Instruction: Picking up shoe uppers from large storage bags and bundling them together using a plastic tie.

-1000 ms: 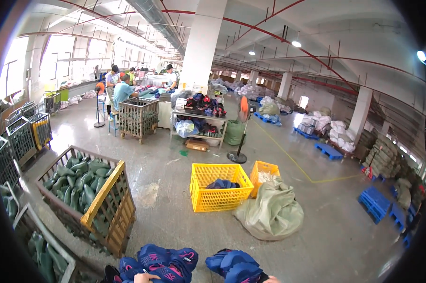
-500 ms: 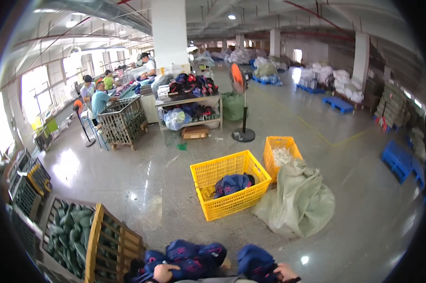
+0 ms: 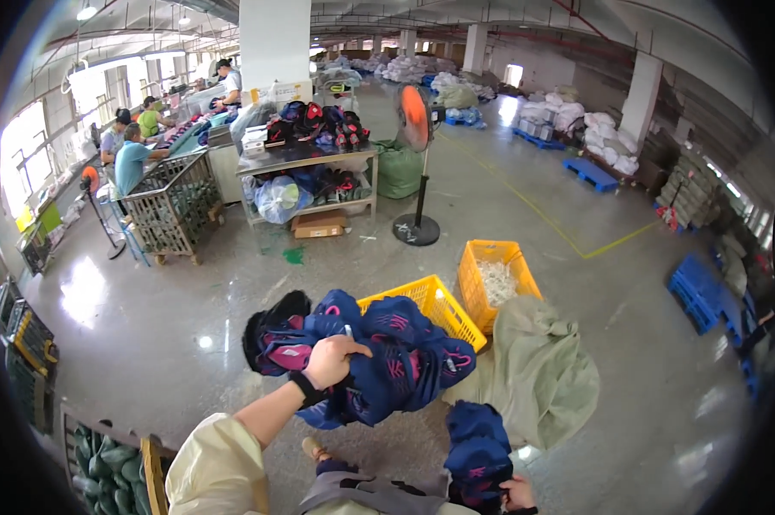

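1. While our left hand (image 3: 334,360) is closed around a large bundle of navy-and-pink shoe uppers (image 3: 396,343), our right hand (image 3: 518,493) grips a smaller navy stack (image 3: 476,451) near its near end.
2. We carry the large bundle with its long axis running left to right, most of it right of our left hand; the smaller stack runs near to far.
3. Just beyond the large bundle, we see the yellow crate (image 3: 417,294), partly hidden; our left hand is nearer to it. We cannot tell whether bundle and crate touch.
4. Right of them slumps a pale green sack (image 3: 546,369).
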{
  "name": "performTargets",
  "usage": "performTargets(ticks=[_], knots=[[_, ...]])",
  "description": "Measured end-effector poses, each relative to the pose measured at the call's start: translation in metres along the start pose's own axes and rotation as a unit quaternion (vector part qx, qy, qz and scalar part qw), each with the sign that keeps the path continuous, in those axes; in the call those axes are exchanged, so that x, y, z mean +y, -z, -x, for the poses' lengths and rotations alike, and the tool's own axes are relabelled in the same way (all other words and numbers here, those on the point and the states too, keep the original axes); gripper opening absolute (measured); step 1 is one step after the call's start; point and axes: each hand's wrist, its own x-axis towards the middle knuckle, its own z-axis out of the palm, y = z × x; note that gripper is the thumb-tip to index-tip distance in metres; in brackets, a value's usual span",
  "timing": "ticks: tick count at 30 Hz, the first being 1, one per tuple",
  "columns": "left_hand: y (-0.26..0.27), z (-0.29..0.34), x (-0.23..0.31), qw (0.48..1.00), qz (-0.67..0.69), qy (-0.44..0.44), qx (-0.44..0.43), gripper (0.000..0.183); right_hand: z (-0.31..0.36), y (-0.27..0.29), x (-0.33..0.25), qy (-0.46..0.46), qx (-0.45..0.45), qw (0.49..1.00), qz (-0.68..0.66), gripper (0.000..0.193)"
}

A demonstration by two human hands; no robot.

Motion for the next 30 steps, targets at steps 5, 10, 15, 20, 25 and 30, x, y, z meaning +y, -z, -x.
performTargets(ticks=[5, 10, 15, 20, 25, 30], knots=[[-0.073, -0.024, -0.15, 0.999, -0.018, -0.011, -0.036, 0.029, 0.022, -0.091, -0.007, 0.034, -0.005, 0.999, 0.009, 0.003], [-0.122, 0.052, -0.226, 0.933, 0.057, 0.02, -0.355, 0.02, 0.042, -0.175, -0.017, 0.055, 0.037, 0.99, 0.123, 0.005], [-0.086, 0.184, -0.334, 0.783, 0.174, 0.163, -0.575, 0.036, 0.031, -0.218, -0.028, -0.096, -0.008, 0.995, 0.016, 0.016], [0.036, 0.283, -0.505, 0.856, -0.042, 0.371, -0.358, 0.029, -0.038, -0.336, -0.114, -0.116, -0.1, 0.987, -0.041, 0.022], [0.146, 0.282, -0.588, 0.829, -0.045, 0.556, -0.031, 0.026, -0.058, -0.56, -0.226, 0.06, -0.239, 0.969, 0.023, 0.017], [0.185, 0.304, -0.623, 0.796, -0.029, 0.605, -0.014, 0.033, -0.105, -0.771, -0.246, 0.088, -0.272, 0.957, 0.046, 0.021]])
